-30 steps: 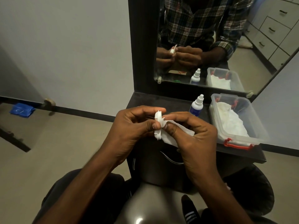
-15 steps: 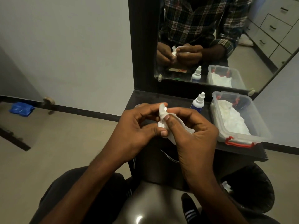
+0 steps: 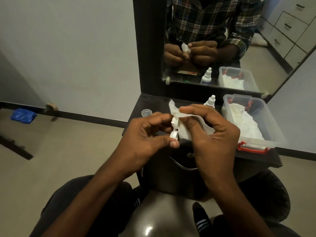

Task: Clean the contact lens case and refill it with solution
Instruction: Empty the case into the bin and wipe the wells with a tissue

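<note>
My left hand (image 3: 145,139) pinches a white contact lens case (image 3: 174,130) between thumb and fingers, held upright above the dark counter (image 3: 153,103). My right hand (image 3: 212,132) grips a white tissue (image 3: 181,115) and presses it against the upper well of the case. One clear cap (image 3: 146,112) lies on the counter to the left of my hands. The solution bottle (image 3: 210,100), white with a blue label, stands behind my right hand, partly hidden by it.
A clear plastic box (image 3: 266,132) with red latches holds white tissues at the counter's right. A mirror (image 3: 239,40) behind the counter reflects my hands. A dark bin (image 3: 273,194) sits below on the right, and a blue object (image 3: 23,115) lies on the floor far left.
The tissue has shifted upward so that a corner sticks up above my right fingers, and the case's lower well is now exposed beside my left thumb.
</note>
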